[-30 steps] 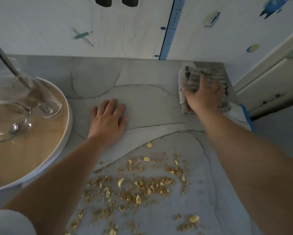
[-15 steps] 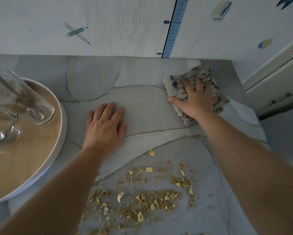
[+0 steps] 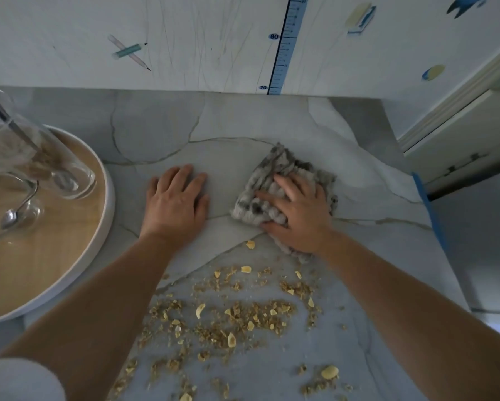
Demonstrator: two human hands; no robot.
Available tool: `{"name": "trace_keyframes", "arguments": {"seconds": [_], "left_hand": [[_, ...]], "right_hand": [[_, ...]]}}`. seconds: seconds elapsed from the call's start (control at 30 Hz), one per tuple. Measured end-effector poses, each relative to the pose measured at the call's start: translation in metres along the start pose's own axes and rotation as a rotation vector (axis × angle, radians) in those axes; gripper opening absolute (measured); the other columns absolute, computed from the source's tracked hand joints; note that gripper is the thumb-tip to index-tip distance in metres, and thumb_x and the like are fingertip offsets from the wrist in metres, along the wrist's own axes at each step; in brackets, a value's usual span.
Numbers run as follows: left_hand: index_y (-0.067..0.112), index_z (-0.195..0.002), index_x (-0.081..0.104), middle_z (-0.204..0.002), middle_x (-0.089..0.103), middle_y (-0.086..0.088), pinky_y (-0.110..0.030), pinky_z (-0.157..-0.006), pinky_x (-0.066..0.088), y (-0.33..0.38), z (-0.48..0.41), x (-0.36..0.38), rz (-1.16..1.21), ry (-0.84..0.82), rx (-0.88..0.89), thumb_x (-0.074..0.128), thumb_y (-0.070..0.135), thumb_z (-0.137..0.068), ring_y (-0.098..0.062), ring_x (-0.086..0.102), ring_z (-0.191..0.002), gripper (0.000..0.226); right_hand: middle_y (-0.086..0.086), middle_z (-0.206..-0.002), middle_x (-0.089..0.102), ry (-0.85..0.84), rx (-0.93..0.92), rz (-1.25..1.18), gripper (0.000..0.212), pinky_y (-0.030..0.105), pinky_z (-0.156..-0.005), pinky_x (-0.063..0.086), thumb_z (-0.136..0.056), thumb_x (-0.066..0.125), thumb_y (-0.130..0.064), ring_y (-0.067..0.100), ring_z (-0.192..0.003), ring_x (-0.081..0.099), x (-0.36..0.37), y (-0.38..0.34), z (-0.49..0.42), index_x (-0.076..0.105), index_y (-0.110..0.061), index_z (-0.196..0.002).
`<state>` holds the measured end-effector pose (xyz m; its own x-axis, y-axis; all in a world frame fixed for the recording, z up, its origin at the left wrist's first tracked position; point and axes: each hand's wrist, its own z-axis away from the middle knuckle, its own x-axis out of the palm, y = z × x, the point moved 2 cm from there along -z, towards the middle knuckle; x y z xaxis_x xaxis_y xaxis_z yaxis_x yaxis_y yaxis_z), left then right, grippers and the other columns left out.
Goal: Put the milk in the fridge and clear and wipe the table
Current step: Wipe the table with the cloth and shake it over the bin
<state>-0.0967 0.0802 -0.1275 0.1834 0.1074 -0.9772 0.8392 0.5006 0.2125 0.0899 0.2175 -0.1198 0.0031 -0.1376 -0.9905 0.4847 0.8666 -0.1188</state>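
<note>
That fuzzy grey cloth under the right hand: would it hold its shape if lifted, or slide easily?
Probably floppy: the cloth is bunched and wrinkled under the right hand, so it would likely droop if lifted. Its thick, fluffy pile suggests it is light for its size. Pushed, it should slide over the smooth table.

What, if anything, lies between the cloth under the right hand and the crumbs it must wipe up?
Nothing visible. Only bare tabletop separates the cloth from the crumbs; one flake lies just beside its near edge.
</note>
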Motion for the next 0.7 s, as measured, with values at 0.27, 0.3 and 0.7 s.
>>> {"name": "trace_keyframes", "arguments": {"seconds": [0.27,0.3,0.7], "left_hand": [[0.025,-0.145,0.03,-0.155,0.022,-0.005,-0.044,-0.115,0.01,-0.004,0.002,-0.002,-0.015,-0.128,0.016,0.019,0.05,-0.093,-0.026,0.015,-0.143,0.059],[0.026,-0.147,0.023,-0.157,0.015,-0.003,-0.043,-0.116,0.007,-0.006,0.003,-0.001,-0.024,-0.16,0.025,0.021,0.048,-0.096,-0.024,0.009,-0.144,0.056],[0.025,-0.149,-0.006,-0.157,-0.016,0.0,-0.049,-0.115,-0.006,-0.004,0.025,-0.002,-0.053,-0.354,0.022,0.016,0.053,-0.096,-0.02,-0.016,-0.144,0.065]], "right_hand": [[0.003,-0.123,0.059,0.057,-0.172,-0.079,0.052,0.061,-0.089,0.041,-0.068,0.042,-0.05,0.023,-0.116,0.033,0.005,-0.044,0.043,0.065,-0.037,-0.113],[0.003,-0.12,0.061,0.079,-0.202,-0.09,0.05,0.058,-0.087,0.044,-0.065,0.048,-0.047,0.023,-0.113,0.035,0.006,-0.047,0.048,0.066,-0.036,-0.11],[0.016,-0.099,0.063,0.026,-0.384,-0.461,0.045,0.048,-0.074,0.054,-0.063,0.046,-0.007,0.035,-0.088,0.062,-0.012,-0.102,0.103,0.072,-0.012,-0.099]]}}
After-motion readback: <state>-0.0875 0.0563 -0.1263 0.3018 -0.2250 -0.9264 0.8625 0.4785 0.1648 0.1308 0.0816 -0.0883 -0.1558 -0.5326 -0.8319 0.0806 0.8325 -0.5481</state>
